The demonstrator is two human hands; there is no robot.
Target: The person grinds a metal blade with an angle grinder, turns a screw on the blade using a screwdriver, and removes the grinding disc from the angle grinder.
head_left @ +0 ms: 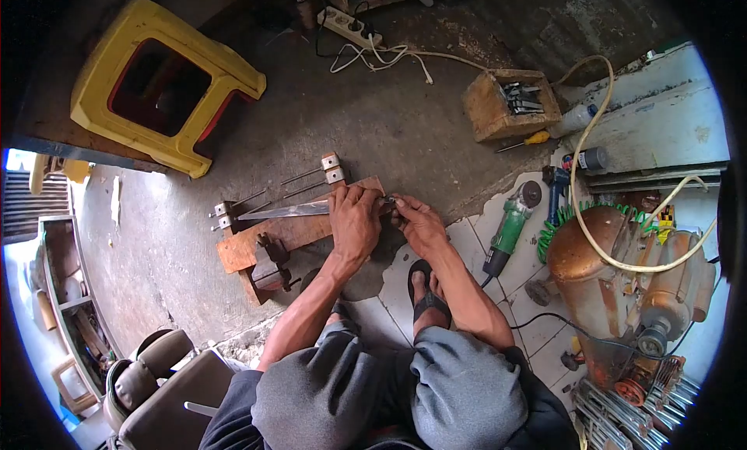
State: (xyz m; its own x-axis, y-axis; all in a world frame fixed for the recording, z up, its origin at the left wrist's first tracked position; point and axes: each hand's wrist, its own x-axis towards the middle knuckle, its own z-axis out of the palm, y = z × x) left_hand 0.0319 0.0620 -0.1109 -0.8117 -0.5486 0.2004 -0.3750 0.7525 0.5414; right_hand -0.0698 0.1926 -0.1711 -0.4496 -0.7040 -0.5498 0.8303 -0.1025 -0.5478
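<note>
A long, pointed metal blade [292,210] lies along a reddish-brown wooden board [299,236]. My left hand [356,220] is closed over the blade's wider end, its fingers curled down onto the board. Just to the right, my right hand [419,219] pinches a small dark piece by the board's end; what it is I cannot make out. Under the board sits a dark metal vise [270,265]. Behind the blade are two thin metal rods [303,184] with bolted metal blocks [332,168] at their ends.
A green angle grinder [510,228] lies on the tiles at right, near a wooden box [486,107] of metal pieces and a yellow-handled screwdriver [537,138]. A rusty machine [591,251] stands far right. A yellow plastic stool [218,61] is back left; a power strip [350,28] lies behind.
</note>
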